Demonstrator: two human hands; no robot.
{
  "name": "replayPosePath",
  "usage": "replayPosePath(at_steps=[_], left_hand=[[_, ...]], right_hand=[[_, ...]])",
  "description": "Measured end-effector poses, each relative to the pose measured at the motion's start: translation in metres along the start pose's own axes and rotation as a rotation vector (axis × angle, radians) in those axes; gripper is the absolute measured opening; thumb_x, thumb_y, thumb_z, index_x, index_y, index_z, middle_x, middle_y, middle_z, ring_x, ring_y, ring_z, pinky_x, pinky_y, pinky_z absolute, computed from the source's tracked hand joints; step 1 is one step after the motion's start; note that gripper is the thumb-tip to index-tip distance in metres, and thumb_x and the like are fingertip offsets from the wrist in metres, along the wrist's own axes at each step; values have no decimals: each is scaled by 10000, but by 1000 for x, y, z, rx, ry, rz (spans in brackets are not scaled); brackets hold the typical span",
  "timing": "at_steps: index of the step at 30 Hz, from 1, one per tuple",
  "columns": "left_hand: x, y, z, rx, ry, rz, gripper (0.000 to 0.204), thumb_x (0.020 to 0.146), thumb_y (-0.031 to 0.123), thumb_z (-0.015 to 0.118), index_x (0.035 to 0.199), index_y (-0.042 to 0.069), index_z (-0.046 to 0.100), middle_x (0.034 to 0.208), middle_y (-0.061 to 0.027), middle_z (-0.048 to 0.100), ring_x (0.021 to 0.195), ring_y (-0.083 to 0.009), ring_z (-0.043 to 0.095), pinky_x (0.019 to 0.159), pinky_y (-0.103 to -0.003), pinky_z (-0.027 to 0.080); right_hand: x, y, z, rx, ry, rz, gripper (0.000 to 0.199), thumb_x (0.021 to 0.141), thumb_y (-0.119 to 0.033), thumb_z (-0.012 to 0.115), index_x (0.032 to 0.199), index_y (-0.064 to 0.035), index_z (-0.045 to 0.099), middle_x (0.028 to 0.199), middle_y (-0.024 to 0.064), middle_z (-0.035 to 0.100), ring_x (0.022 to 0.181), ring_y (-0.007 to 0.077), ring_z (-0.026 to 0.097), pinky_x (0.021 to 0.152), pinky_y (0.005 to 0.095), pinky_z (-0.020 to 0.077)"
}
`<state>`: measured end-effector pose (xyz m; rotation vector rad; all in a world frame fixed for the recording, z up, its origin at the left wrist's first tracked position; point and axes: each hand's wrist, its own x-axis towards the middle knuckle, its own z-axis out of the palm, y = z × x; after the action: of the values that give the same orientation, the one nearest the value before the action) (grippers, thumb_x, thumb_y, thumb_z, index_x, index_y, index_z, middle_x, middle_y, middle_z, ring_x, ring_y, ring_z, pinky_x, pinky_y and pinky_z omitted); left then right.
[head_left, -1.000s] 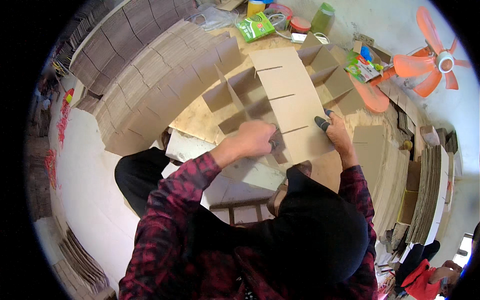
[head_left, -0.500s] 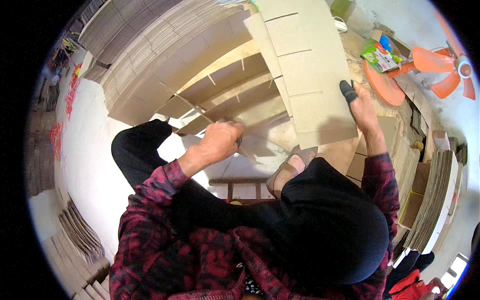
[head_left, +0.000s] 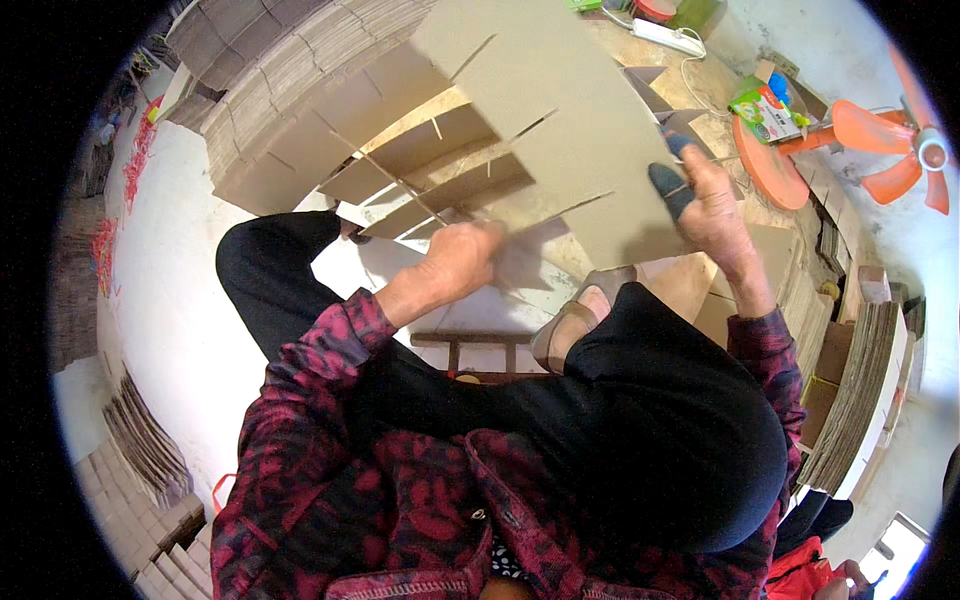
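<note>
My right hand, with dark covers on its thumb and a finger, grips the right edge of a wide slotted cardboard sheet. The sheet slants across the upper middle, several slits cut into it. My left hand is closed, its fingertips blurred, at the near end of a thin cardboard strip seen edge-on. This strip crosses other slotted cardboard dividers that stand on edge beneath the sheet. The large sheet hides part of these dividers.
Stacked cardboard rises at the far left, and another stack stands at right. An orange fan, a green-and-white box and a white power strip are at the far right. A wooden stool frame lies between my legs.
The cardboard sheet has tilted, its far end swinging left over the dividers. My right hand has turned and shifted slightly left; my left hand has moved a little up and right.
</note>
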<state>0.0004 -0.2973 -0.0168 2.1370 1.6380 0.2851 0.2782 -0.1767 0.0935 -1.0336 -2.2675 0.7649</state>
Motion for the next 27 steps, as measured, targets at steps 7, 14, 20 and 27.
replayPosePath(at_steps=[7, 14, 20, 27], left_hand=[[-2, 1, -7, -52, -19, 14, 151, 713, 51, 572, 857, 10, 547, 754, -217, 619, 772, -421, 611, 661, -508, 474], [-3, 1, -19, -86, -113, -20, 210, 700, 81, 593, 903, 32, 561, 804, -205, 636, 817, -409, 617, 683, -498, 487], [-3, -2, -15, -77, -146, -9, 226, 708, 105, 595, 925, 48, 576, 855, -196, 644, 854, -401, 620, 695, -496, 497], [4, -5, -15, -55, -103, -12, 253, 711, 121, 608, 955, 55, 591, 804, -207, 642, 833, -391, 632, 693, -489, 505]], right_hand=[[17, -31, 28, -97, -137, -102, 530, 886, -78, 589, 1387, -68, 417, 1008, 240, 614, 890, 262, 641, 826, 295, 457], [30, -59, 33, -127, -247, 43, 564, 812, 42, 543, 1353, -97, 463, 882, 276, 608, 812, 412, 626, 738, 365, 503], [31, -48, 59, -162, -296, -22, 503, 858, 9, 538, 1350, -64, 466, 929, 310, 602, 805, 336, 664, 746, 306, 489], [34, -38, 99, -366, -513, 14, 363, 721, 31, 527, 1075, -44, 512, 832, 245, 629, 821, 436, 612, 700, 508, 491]])
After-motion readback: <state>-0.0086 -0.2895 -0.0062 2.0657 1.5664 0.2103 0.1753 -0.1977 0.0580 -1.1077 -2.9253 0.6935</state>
